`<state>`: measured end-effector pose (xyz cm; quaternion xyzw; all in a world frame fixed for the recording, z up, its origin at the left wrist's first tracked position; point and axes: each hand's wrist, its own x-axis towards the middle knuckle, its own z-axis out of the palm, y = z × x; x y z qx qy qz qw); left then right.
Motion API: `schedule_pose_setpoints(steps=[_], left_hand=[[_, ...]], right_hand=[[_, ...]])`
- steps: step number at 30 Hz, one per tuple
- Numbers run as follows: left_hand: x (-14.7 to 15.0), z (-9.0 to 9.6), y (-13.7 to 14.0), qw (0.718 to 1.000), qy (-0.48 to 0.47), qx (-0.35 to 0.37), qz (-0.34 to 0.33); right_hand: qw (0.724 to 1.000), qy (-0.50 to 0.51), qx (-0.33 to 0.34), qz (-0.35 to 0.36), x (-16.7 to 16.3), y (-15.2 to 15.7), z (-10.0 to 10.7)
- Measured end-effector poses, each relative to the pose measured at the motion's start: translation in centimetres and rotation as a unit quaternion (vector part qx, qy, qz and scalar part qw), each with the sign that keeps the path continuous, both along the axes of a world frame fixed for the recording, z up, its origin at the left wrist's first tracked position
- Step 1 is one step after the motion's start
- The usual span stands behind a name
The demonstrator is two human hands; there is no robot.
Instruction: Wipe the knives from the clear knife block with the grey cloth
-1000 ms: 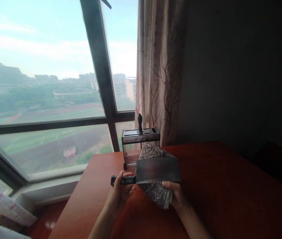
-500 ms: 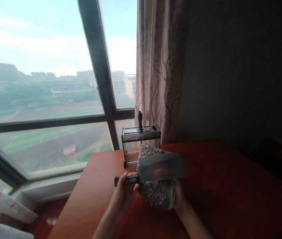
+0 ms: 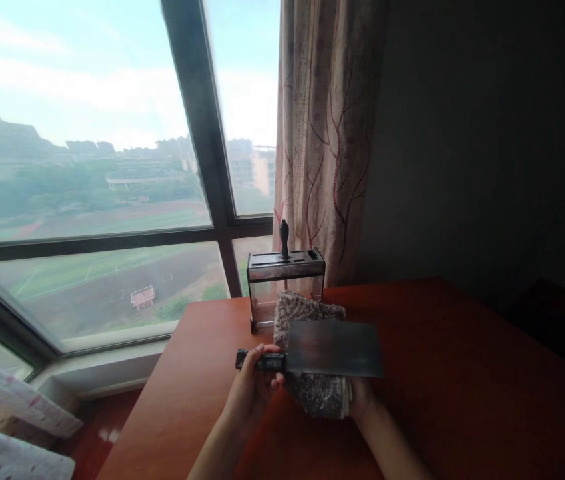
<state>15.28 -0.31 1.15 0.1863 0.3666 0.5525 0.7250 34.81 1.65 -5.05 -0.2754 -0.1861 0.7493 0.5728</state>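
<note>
My left hand is closed round the black handle of a cleaver, thumb on top. Its broad grey blade points right and lies flat toward me. Behind and below the blade hangs a fuzzy grey cloth, its shaggy side facing me and a pale edge at the right. My right hand grips the cloth's right side; the blade and cloth hide most of its fingers. Whether the cloth touches the back of the blade I cannot tell.
Behind the cloth, a clear-sided knife block stands on the reddish-brown table, with one black handle sticking up from it. A patterned curtain and a large window are beyond the table.
The cleaver has moved slightly right and down against the cloth, uncovering more of its top. Both hands keep their grip. The view has shifted a little.
</note>
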Motion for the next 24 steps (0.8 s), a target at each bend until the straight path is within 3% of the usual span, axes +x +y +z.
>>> schedule_pose_setpoints(steps=[8, 13, 17, 24], left_hand=[[-1.3, 0.0, 0.8, 0.997, -0.026, -0.018, 0.070], [-1.3, -0.2, 1.0, 0.996, -0.047, -0.019, 0.068], [-1.2, -0.5, 1.2, 0.997, -0.044, -0.009, 0.067], [-1.0, -0.4, 0.7, 0.997, -0.029, 0.011, 0.075]], right_hand=[[0.999, 0.030, 0.009, -0.021, 3.3, 0.6, 3.7], [0.997, 0.069, 0.008, -0.027, 4.3, 0.7, 4.6], [0.999, 0.031, -0.005, -0.015, 3.0, 0.5, 3.8], [0.999, -0.027, 0.031, 0.006, 0.4, -0.8, -0.4]])
